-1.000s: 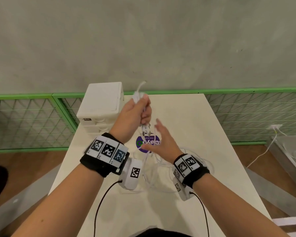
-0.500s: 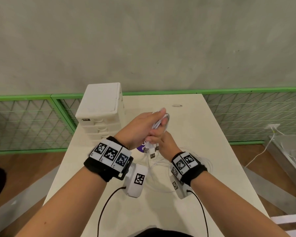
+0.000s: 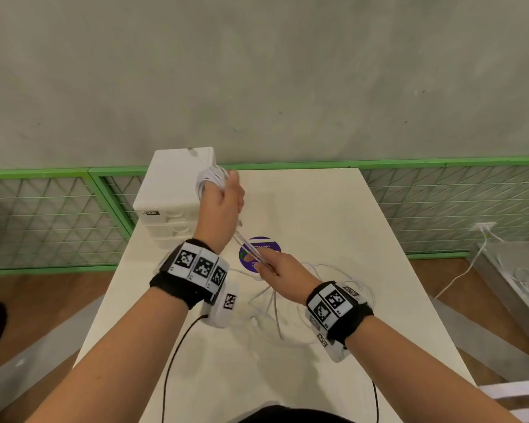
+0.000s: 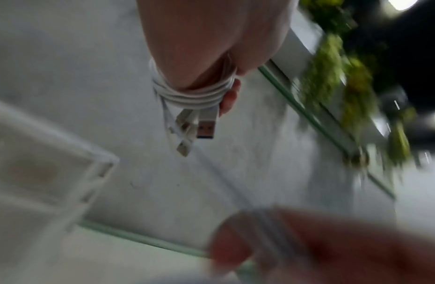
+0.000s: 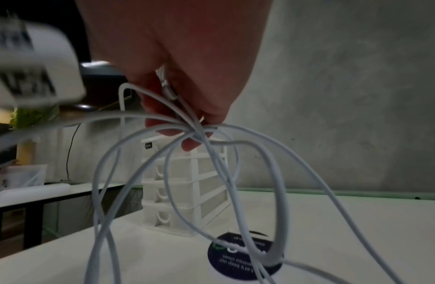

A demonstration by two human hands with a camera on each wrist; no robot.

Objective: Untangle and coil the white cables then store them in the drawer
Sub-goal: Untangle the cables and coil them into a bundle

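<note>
Above the table [image 3: 333, 209], the white cables [image 3: 209, 178] sit wound in several turns round the fingers of the left hand [image 3: 222, 206], w/ USB plugs [image 4: 202, 126] dangling free below the wraps in the left wrist view. From that bundle a few taut strands [image 3: 248, 245] run down to the right hand [image 3: 283, 270], which pinches them together btwn curled fingers [image 5: 187, 142]; below the pinch, slack loops [image 5: 236, 182] hang and spill onto the table nr the purple round sticker [image 3: 264, 244]. Change vs a moment ago: the two hands were pressed together low over the sticker, now the left has lifted up and away toward the drawer unit [image 3: 177, 190], the right stays low, so the strands are pulled straight. Judgement: that's one more wrap being laid, coiling underway but not done, since plenty of loose cable lies by the right wrist. Grip: left hand closed round the coil, thumb side clamping the turns; right hand a narrow pinch on the running strands, prob. loose enough to let them slide. Drawers look shut in the right wrist view, so storing hasn't begun. Left wrist view is blurred low down, so no detail there.
</note>
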